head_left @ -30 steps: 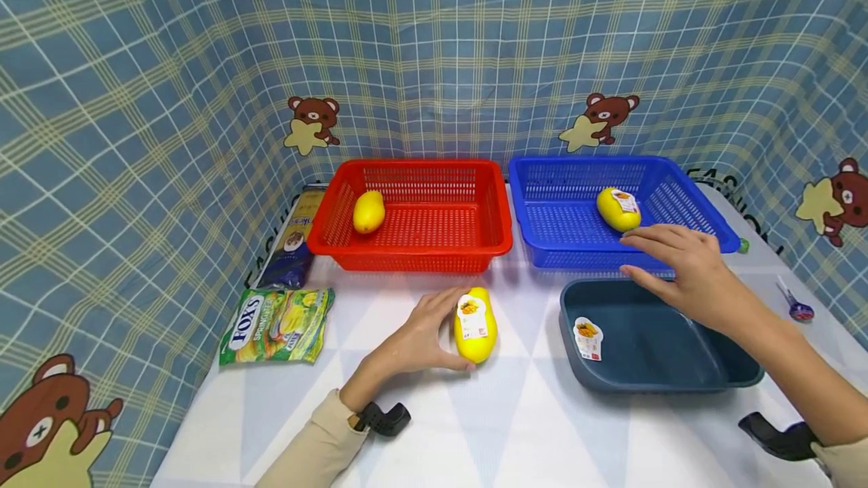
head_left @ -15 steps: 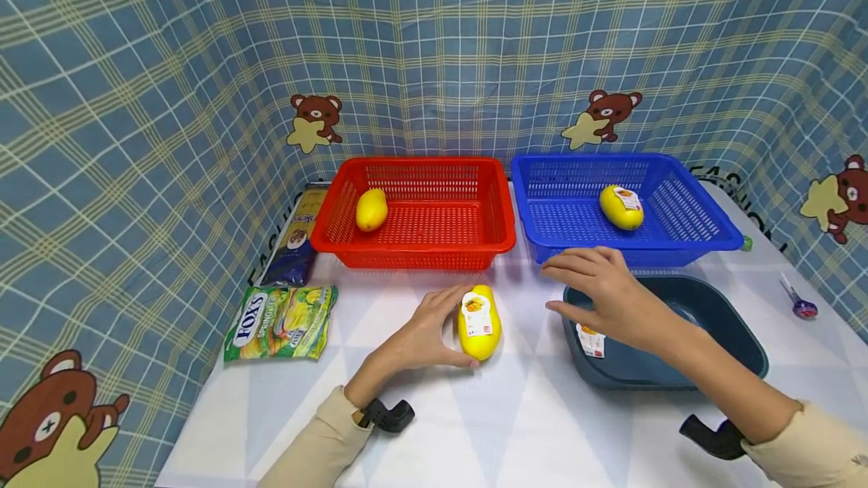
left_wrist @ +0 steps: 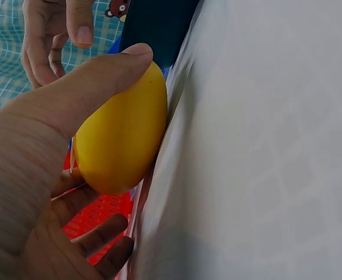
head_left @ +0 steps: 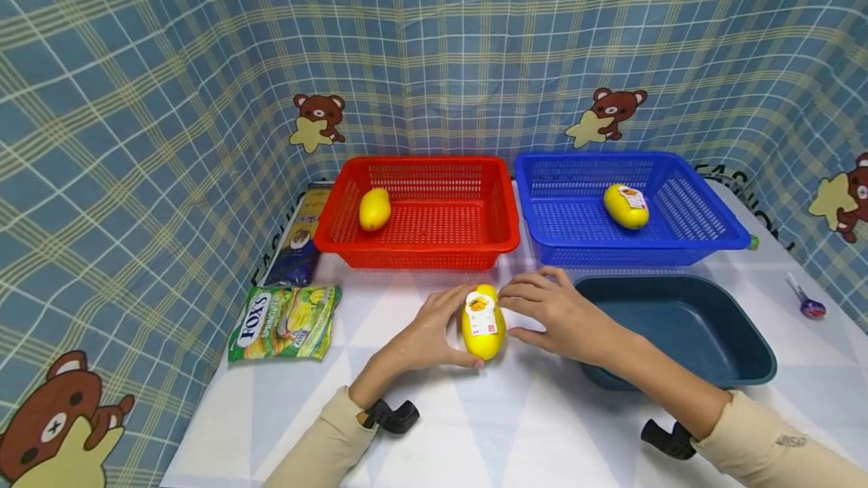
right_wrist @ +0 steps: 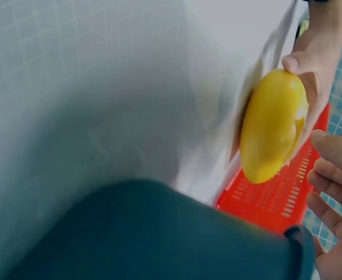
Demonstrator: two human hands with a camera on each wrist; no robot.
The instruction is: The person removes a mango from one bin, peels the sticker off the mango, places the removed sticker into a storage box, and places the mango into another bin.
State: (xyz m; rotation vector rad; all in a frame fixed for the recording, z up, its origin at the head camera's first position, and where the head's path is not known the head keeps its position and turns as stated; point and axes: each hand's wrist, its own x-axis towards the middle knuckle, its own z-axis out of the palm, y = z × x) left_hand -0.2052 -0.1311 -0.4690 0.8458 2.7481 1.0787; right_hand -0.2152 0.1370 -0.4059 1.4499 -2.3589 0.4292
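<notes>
A yellow mango (head_left: pixel 488 345) with a white fruit-picture label lies on the table, in front of the red basket. My left hand (head_left: pixel 430 333) holds it from the left, thumb at the near end and fingers at the far end. In the left wrist view the thumb (left_wrist: pixel 101 81) lies along the mango (left_wrist: pixel 124 134). My right hand (head_left: pixel 566 318) hovers just right of the mango, fingers loosely bent. A small gap parts the right hand (right_wrist: pixel 337 181) from the mango (right_wrist: pixel 273 125) in the right wrist view.
A red basket (head_left: pixel 420 258) and a blue basket (head_left: pixel 631 256) each contain one yellow fruit. A dark teal bin (head_left: pixel 766 375) stands behind the right forearm. At left lie a FOX'S candy bag (head_left: pixel 288 322) and a blue-gold packet (head_left: pixel 294 262); a lollipop (head_left: pixel 811 307) lies far right.
My right hand has moved left and towards me, from over the teal bin to beside the mango. The left hand stays on the mango, which remains in place.
</notes>
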